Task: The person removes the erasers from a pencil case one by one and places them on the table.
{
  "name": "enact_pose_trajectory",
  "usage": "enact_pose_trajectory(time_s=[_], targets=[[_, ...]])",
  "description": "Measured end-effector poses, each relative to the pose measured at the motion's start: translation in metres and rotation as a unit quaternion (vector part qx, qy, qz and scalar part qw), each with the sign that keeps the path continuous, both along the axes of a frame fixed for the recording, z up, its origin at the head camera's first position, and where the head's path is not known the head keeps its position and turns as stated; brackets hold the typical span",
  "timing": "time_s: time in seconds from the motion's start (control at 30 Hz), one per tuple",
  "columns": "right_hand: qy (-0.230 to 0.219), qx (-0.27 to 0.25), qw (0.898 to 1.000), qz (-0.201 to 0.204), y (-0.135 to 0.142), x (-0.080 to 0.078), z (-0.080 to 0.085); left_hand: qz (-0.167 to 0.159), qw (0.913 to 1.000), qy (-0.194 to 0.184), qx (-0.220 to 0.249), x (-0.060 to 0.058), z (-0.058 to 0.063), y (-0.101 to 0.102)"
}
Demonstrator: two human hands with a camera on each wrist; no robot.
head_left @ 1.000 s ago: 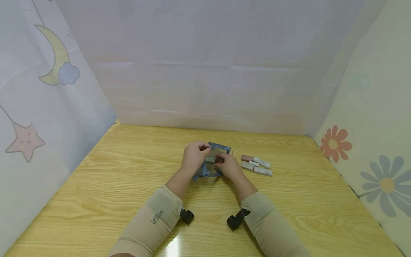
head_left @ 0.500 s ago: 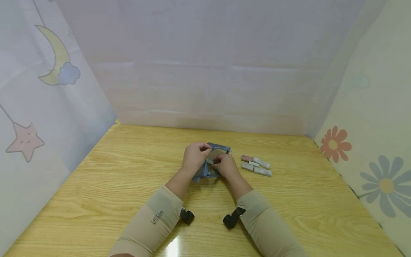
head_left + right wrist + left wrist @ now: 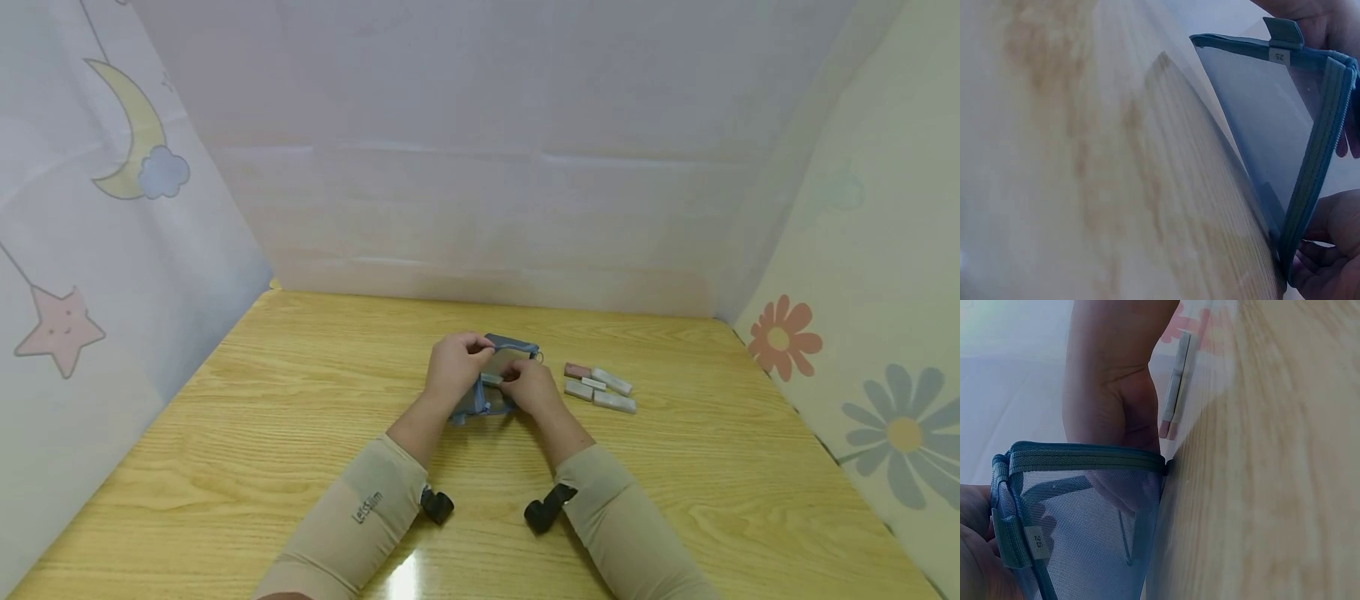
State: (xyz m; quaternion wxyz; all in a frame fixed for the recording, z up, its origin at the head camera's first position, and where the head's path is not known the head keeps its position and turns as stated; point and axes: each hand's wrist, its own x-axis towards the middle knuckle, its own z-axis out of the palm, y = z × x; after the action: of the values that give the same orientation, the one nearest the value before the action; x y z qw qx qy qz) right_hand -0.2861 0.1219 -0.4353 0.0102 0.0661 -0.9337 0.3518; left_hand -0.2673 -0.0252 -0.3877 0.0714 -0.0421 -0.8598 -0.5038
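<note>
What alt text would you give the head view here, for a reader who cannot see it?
Two hands hold a small blue mesh pouch over a wooden table: the left hand grips its top edge, and the right hand has its fingers at the opening. A cluster of small grey and pink blocks lies just right of the pouch.

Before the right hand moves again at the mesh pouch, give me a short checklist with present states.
1. Left hand grips the blue mesh pouch by its edge: ok.
2. Pouch mouth held open: ok, the right wrist view shows it gaping.
3. Right hand at the pouch mouth: ok.
4. Small bar in the right hand's fingers: cannot tell, mostly hidden.
5. Remaining bars within reach on the table: ok, right of the pouch.
</note>
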Motion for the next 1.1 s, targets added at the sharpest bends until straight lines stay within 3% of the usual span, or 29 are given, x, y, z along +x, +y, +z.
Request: enact_pose_trajectory(time_s=[0.5, 1.1], targets=[[-0.049, -0.046, 0.998, 0.008, 0.013, 0.005, 0.015, 0.001, 1.0000, 0.003, -0.005, -0.002, -0.004, -0.002], [-0.013, -0.017, 0.999, 0.033, 0.040, 0.009, 0.029, 0.010, 0.9999, -0.011, -0.004, -0.001, 0.001, -0.002]])
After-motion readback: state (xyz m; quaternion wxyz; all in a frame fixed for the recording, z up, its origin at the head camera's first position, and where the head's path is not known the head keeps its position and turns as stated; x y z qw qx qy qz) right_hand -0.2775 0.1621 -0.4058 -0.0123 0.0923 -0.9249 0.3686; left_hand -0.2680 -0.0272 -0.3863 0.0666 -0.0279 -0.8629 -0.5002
